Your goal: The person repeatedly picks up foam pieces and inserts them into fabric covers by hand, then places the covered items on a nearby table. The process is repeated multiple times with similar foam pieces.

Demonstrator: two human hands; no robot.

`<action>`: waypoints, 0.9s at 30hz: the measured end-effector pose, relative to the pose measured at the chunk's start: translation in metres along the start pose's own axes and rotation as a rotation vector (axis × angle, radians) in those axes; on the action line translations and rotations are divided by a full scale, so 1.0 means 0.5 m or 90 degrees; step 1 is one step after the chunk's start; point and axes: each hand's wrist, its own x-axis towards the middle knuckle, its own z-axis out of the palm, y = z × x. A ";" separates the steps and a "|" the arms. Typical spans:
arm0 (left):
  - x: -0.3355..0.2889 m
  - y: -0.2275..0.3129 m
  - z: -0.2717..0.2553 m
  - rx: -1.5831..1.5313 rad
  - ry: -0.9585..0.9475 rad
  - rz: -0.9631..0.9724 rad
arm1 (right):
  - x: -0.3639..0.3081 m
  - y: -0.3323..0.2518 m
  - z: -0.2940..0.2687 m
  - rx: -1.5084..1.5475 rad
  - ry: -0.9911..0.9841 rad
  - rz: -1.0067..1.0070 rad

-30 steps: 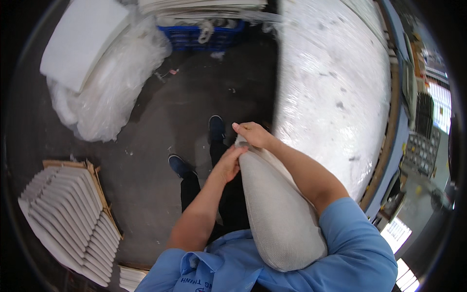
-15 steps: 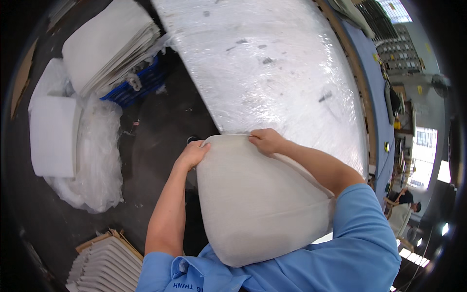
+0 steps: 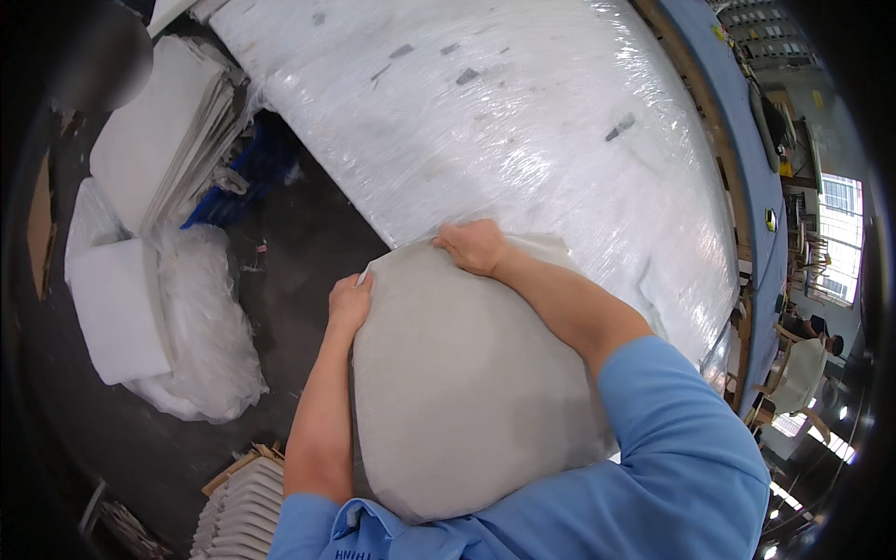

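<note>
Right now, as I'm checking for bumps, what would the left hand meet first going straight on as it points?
Beyond the cushion it grips, the left hand would probably meet the white plastic-wrapped surface; depth is unclear, so it might pass above.

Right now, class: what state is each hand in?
Left hand: closed, holding the grey cushion at its far left corner.
Right hand: closed, gripping the same cushion's far edge.

A single wide fisheye view, worn on the person's head, looks steeply down past the short blue fabric sleeves (image 3: pixel 672 411) at the bare hands (image 3: pixel 474 247), close below, and out over the broad white plastic-wrapped bench (image 3: pixel 485 112) beyond them.
</note>
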 end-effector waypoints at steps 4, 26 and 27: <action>0.025 -0.019 0.002 0.008 0.010 0.022 | 0.002 0.005 -0.071 0.025 -0.104 -0.034; -0.003 0.013 -0.037 0.011 0.076 -0.019 | -0.065 0.156 -0.128 -0.047 0.009 -0.093; -0.023 0.019 -0.045 0.004 0.066 -0.010 | -0.089 0.162 -0.150 -0.096 0.048 -0.081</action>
